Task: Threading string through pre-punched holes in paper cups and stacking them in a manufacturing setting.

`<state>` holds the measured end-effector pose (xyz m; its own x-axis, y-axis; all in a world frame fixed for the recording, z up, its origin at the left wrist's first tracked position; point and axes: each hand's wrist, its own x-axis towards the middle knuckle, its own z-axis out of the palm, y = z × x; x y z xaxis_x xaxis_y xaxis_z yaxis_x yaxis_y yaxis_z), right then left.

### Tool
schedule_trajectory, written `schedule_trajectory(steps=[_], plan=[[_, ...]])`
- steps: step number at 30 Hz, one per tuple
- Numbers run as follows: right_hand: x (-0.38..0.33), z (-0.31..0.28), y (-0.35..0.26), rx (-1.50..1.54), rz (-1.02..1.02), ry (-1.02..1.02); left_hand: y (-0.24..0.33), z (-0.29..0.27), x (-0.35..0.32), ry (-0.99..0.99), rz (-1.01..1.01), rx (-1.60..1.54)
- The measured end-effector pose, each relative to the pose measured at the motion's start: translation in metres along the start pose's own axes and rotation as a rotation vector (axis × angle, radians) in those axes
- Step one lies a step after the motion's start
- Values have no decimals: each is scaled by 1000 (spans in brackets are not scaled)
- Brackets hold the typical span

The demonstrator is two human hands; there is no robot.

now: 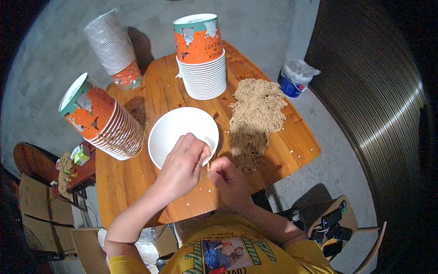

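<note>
Between my hands runs a short length of thin, pale tan cord (208,163). My left hand (182,160) pinches its upper part, over the near right edge of a white round bowl (160,133). My right hand (226,179) is closed around the cord's lower part, just right of the bowl; shadow darkens that hand. A thick heap of tan cords (259,104) lies right of the bowl, its near end in shadow. More cords (119,139) hang over the leaning stack of orange and white paper buckets (98,116) at left.
Upside-down paper buckets (200,68) stand stacked at the back of the wooden table (292,150); a plastic-wrapped stack (109,43) leans at back left. Small white bits dot the tabletop. A blue and white pail (294,82) sits on the floor; a chair (349,219) holds dark devices.
</note>
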<state>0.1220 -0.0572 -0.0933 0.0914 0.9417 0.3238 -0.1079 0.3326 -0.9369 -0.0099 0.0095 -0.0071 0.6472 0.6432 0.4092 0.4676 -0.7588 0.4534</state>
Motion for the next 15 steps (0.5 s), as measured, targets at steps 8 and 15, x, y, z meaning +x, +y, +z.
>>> schedule_trajectory(steps=[8, 15], plan=[[-13, 7, -8, 48, 146, 42, 5, -14, -3, 177, 54, 107], [-34, -17, -38, -546, 188, -146, 21, 25, -99, 556, -300, -372]])
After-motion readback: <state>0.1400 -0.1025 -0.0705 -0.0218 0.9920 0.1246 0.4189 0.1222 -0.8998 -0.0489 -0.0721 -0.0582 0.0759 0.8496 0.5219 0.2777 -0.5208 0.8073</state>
